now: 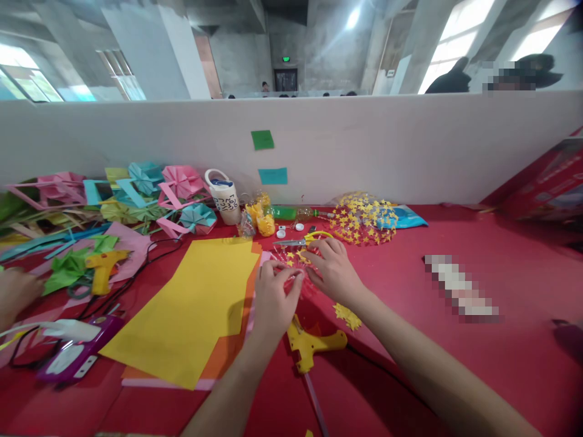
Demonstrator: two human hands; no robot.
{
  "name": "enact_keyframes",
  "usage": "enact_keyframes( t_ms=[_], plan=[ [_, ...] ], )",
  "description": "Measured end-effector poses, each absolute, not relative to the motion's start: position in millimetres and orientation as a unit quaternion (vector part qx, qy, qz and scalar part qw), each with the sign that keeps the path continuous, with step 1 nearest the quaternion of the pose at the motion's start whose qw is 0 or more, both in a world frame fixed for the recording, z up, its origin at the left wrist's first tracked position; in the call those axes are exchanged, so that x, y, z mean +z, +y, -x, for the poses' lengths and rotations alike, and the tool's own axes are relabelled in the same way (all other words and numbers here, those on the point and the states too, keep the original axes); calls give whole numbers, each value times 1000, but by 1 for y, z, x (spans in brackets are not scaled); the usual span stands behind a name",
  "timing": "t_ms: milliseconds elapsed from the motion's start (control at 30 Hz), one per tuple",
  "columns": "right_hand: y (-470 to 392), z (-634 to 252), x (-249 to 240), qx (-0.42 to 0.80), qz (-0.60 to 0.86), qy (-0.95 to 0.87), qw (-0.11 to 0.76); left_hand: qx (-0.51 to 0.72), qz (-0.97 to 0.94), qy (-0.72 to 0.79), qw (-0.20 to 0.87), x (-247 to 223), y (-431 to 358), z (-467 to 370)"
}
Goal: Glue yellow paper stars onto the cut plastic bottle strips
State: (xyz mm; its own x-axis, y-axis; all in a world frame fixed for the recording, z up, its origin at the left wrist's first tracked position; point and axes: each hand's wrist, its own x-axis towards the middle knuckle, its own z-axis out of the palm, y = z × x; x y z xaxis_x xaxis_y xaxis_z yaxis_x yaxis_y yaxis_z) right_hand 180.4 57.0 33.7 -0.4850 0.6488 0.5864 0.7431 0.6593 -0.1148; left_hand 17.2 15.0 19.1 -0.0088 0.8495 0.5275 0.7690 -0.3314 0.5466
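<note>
My left hand [277,297] is pinched closed above the red table, its fingertips at thin, clear reddish strands that are too fine to make out fully. Close beside it, my right hand [331,267] has its fingers curled at the same strands, near small yellow stars [290,258]. Scissors with yellow handles [291,243] lie just beyond my fingers. Below my hands rests a yellow glue gun [310,345] with a clear stick in its end. A little pile of yellow stars [347,316] lies under my right wrist.
Yellow sheets [182,309] over orange and pink paper lie at left. Beyond are folded paper shapes [182,182], a white cup [225,203] and a star-covered bundle [364,218]. Another person's hand [18,294], a second glue gun [104,267] and a purple power strip [84,352] are far left.
</note>
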Motion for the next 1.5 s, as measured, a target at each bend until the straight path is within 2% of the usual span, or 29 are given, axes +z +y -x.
enact_keyframes(
  t_ms=[133, 433, 1500],
  plan=[
    [56, -181, 30, -75, 397, -863, 305, 396, -674, 623, -4, 9, 17, -30],
    [56, -184, 25, -97, 401, -844, 342, 423, -626, 655, -5, 3, 28, -42],
    [56, -183, 11, -199, 347, -846, 351, 490, -613, 615, 77, -6, 32, -44]
  ],
)
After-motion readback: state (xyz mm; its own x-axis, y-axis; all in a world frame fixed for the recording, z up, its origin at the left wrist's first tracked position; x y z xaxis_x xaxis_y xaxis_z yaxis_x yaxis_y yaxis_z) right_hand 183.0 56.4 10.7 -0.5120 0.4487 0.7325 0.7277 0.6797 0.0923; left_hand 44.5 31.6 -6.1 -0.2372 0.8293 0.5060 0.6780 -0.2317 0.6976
